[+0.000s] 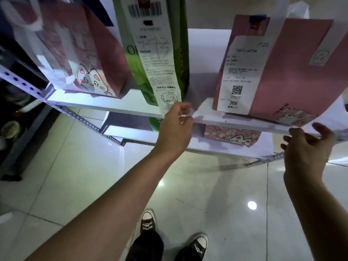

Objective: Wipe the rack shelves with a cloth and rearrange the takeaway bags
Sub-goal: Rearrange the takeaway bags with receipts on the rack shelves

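My left hand (176, 123) pinches something thin and white at the shelf (105, 103) edge; whether cloth or receipt, I cannot tell. My right hand (308, 147), fingers loose, touches the pink bag (293, 72) standing there: light, crushable paper, best held at its base.

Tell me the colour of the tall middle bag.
Green bag, clearest in the head view.

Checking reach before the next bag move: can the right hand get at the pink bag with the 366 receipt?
Probably yes. The right hand is open at the shelf edge just below the pink bag, with nothing between them; the left hand is off by the green bag.
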